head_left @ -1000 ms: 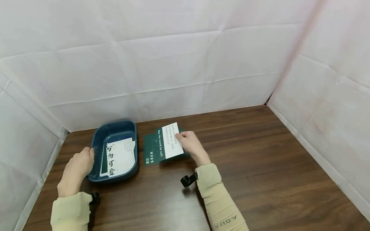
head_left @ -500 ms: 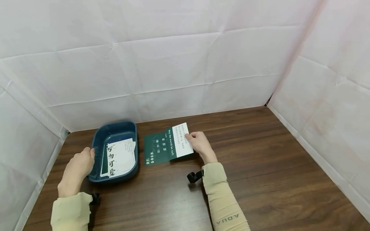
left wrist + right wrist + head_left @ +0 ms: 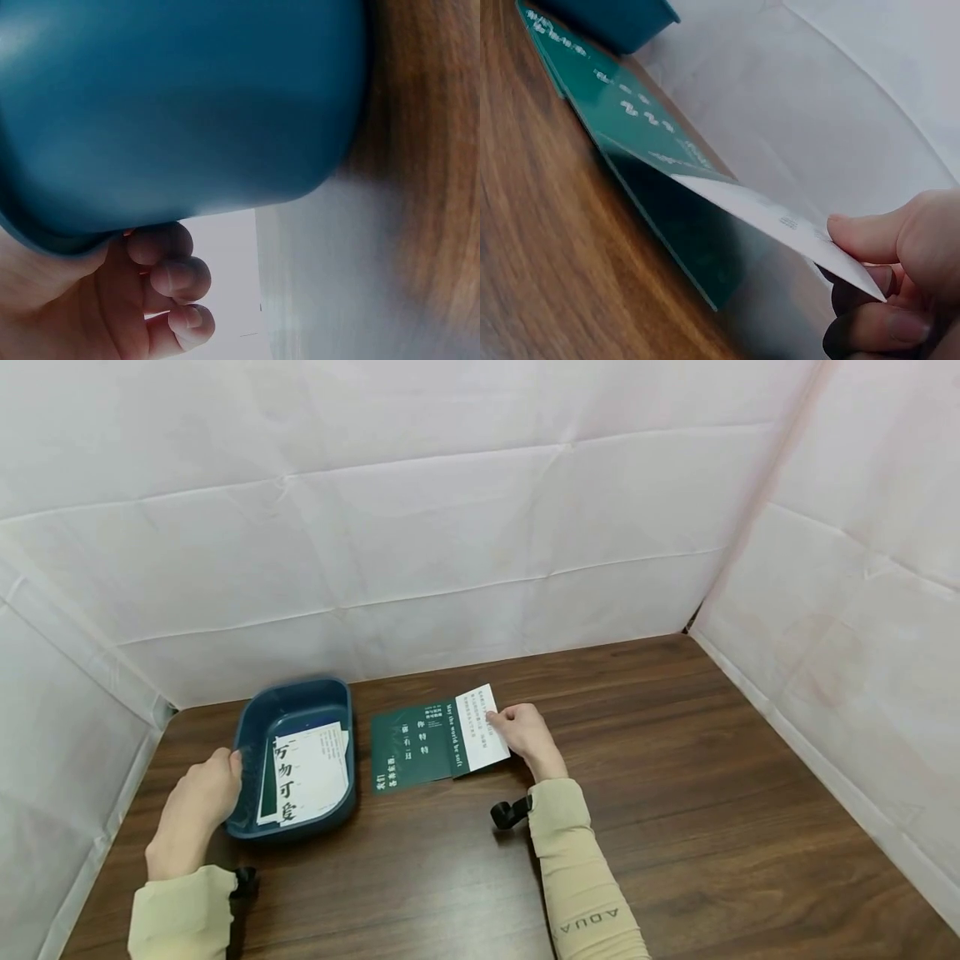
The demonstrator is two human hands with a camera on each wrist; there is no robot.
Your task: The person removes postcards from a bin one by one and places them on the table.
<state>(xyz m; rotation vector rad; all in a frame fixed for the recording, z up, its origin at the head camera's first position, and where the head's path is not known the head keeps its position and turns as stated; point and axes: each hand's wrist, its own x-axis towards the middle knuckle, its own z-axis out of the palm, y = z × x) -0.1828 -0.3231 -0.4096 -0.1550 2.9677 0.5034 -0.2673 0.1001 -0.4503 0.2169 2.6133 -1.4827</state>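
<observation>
My right hand [image 3: 525, 735] pinches the right end of a green and white printed card [image 3: 457, 737], lifted a little above another green card [image 3: 401, 756] that lies flat on the wooden table [image 3: 675, 793]. The right wrist view shows the thumb [image 3: 870, 236] on top of the card [image 3: 727, 195] and fingers beneath it. My left hand [image 3: 197, 797] grips the left rim of a dark blue tray [image 3: 296, 702]; its fingers curl under the tray's edge [image 3: 172, 112] in the left wrist view. Inside the tray lie white cards [image 3: 311, 768] with black characters.
White paper walls [image 3: 450, 527] close off the table at the back, left and right. The tray stands at the table's back left. Bare wood [image 3: 712, 860] stretches to the right and front.
My right hand has drawn the green and white card to the right, uncovering more of the green card beneath. The left hand and the tray have stayed put.
</observation>
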